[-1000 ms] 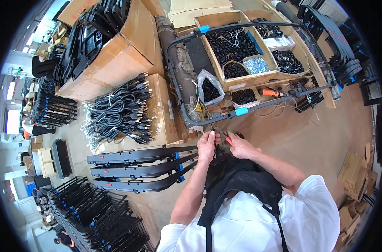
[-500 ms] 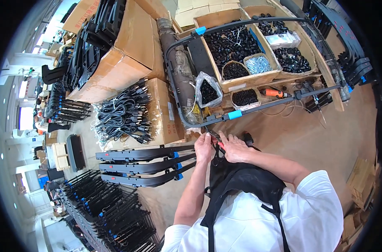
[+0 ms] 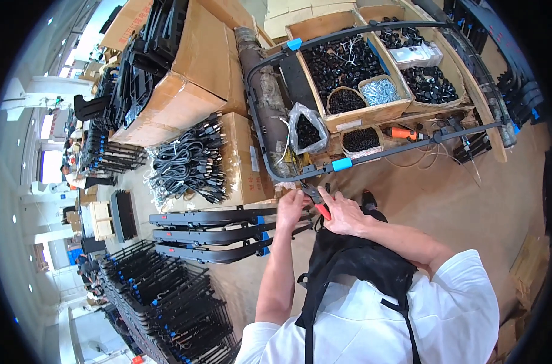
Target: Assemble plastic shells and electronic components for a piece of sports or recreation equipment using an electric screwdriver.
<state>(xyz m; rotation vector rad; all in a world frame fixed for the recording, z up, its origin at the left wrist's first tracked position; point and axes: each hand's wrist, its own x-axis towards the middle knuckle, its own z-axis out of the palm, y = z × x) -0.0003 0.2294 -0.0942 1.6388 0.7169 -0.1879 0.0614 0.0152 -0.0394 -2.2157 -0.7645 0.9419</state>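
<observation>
My right hand is closed around pliers with red handles. Their dark jaws point up and left, toward the near-left corner of a large black tubular frame. Close beside the jaws, my left hand has its fingers pinched together; whatever they hold is too small to make out. The frame lies across the bench with blue tape wrapped round its near bar. Both hands are just below that bar.
Wooden bins hold black parts and silver screws. An orange-handled tool lies by the near bar. Bundled black cables rest on a carton at left. Black curved bars jut out beside my left forearm.
The view has shifted slightly. The pliers' red handles show more and stand further apart, with the jaws now visible. Both hands stay by the frame's corner.
</observation>
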